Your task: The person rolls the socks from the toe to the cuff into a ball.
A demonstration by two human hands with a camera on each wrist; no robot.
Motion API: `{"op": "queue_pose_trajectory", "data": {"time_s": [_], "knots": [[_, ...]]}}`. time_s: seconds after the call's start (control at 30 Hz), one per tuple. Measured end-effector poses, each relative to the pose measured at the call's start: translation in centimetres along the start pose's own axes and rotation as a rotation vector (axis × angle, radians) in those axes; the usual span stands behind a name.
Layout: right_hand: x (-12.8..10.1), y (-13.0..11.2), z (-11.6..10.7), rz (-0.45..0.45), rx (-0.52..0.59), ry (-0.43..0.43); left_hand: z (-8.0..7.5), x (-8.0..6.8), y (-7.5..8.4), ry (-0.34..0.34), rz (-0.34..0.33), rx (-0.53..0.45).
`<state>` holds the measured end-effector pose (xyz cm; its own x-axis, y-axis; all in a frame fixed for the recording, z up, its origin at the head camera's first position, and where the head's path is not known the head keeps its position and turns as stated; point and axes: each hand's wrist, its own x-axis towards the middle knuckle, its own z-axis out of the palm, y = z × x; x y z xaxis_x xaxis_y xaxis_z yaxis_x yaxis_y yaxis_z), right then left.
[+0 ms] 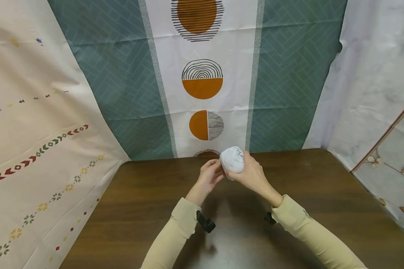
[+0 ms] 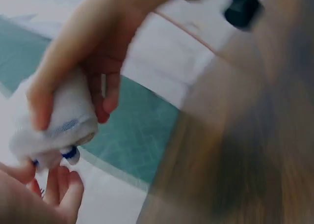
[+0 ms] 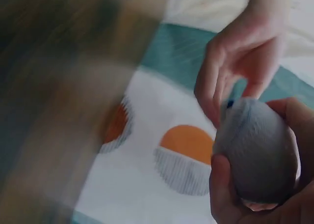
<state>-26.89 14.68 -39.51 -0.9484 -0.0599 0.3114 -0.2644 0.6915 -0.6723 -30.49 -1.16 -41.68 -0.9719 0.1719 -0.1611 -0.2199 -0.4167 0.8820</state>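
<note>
A rolled-up bundle of white sock fabric (image 1: 232, 160) is held up over the far part of the table. My right hand (image 1: 254, 175) grips it from the right, thumb and fingers wrapped around its sides. Blue bands show on the cloth in the left wrist view, where a small blue-banded end hangs from the bundle (image 2: 73, 106). My left hand (image 2: 44, 199) has its thumb and fingertips at that end, pinching the fabric. Seen from the right wrist, the bundle (image 3: 260, 150) looks grey in shadow and partly hides the left fingertips.
Below both hands lies a dark brown wooden table (image 1: 148, 194). A patterned green and white cloth (image 1: 131, 93) hangs behind its far edge, with a cream cloth (image 1: 47, 149) at the left and a marble-patterned one (image 1: 373, 93) at the right.
</note>
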Motion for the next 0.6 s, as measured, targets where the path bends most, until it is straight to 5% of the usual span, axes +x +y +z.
{"op": "queue_pose_trajectory", "data": {"time_s": [0.07,0.13,0.33,0.5,0.6], "knots": [[0.0,0.5,0.2,0.013,-0.073,0.024,0.4,0.2,-0.4,0.107,0.023,0.092],[0.1,1.1,0.4,0.042,-0.121,0.019,0.6,0.5,-0.9,0.138,0.015,0.154],[0.4,3.3,1.1,0.119,-0.257,-0.043,0.6,2.0,-2.8,-0.053,-0.182,0.249],[0.4,5.5,1.5,0.182,-0.194,-0.309,0.8,2.7,-5.0,-0.184,-0.244,0.357],[0.5,6.5,1.1,0.219,-0.086,-0.485,0.8,2.7,-5.8,-0.154,-0.183,0.508]]}}
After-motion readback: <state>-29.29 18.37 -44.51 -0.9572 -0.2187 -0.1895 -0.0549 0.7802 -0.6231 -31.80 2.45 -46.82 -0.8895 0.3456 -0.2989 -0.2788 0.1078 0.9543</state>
